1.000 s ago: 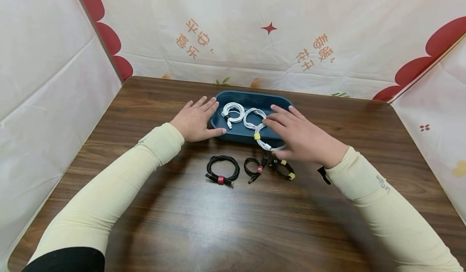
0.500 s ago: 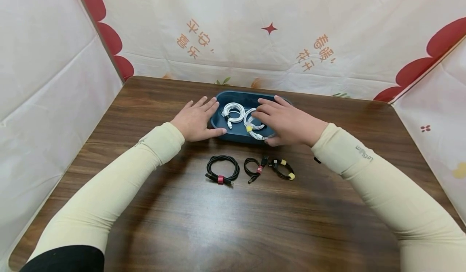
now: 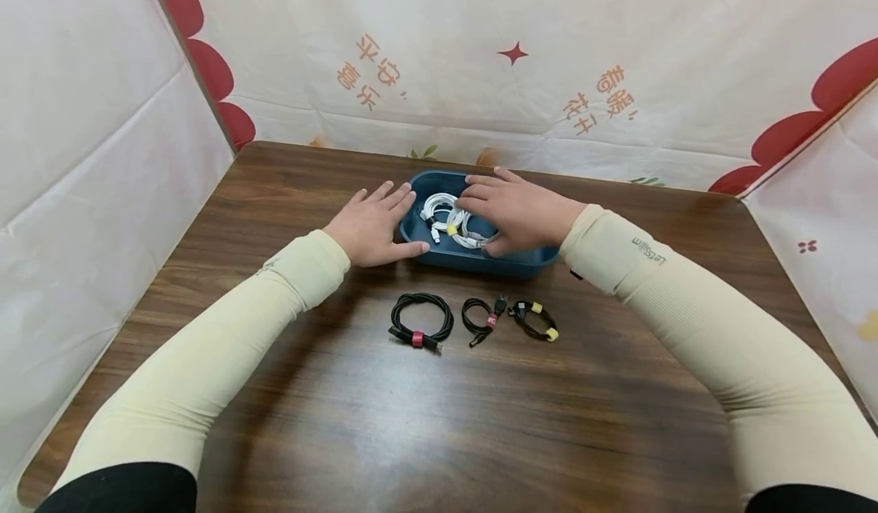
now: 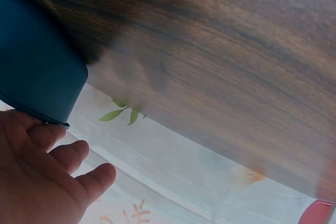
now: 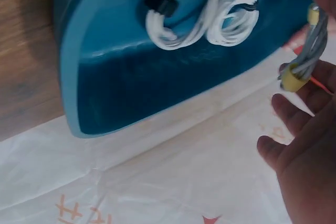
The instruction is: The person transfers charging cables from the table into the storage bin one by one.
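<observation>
A blue oblong tray stands toward the back of the table. My left hand lies at its left end with spread, straight fingers touching the rim. Over the tray's right part, my right hand pinches a coiled white cable with yellow ties between thumb and fingers, above the tray floor. In the right wrist view, two white coiled cables, one with a black tie and another beside it, lie inside the tray. The head view shows the held coil partly overlapping them.
In front of the tray lie a larger black coiled cable with a red tie, a smaller black cable with a red tie, and a black cable with yellow ties. A patterned white cloth hangs behind the wooden table.
My right hand has carried the yellow-tied white cable leftward and back, from the tray's front right edge to over the coils inside. The left hand has stayed at the rim.
</observation>
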`<action>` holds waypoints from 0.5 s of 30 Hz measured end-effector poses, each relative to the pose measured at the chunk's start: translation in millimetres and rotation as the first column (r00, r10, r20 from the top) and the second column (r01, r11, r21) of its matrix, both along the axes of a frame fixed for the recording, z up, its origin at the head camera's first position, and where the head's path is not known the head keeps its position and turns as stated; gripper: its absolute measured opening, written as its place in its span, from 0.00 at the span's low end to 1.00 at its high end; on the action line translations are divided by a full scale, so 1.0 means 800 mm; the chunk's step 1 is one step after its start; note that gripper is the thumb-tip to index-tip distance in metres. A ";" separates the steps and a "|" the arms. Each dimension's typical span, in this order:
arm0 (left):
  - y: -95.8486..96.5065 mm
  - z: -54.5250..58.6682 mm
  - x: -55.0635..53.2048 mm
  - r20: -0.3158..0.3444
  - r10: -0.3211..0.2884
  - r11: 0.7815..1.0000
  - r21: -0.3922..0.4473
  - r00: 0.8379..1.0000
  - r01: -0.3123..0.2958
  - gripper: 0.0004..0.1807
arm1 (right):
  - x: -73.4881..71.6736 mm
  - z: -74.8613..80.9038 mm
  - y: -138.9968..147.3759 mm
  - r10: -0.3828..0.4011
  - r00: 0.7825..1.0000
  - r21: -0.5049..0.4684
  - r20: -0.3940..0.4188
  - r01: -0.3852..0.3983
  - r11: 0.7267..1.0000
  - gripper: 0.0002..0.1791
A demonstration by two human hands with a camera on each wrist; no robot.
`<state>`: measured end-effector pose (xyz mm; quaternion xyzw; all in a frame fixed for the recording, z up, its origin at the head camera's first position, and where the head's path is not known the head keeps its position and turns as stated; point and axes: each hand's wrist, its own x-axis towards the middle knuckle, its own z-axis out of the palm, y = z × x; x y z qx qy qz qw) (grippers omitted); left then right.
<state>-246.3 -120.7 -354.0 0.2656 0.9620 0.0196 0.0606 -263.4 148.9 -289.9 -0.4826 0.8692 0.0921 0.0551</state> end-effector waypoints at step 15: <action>-0.001 0.000 0.000 0.005 0.004 1.000 -0.011 1.000 -0.004 0.60 | -0.048 -0.020 -0.017 0.044 0.998 0.070 0.053 -0.048 0.996 0.42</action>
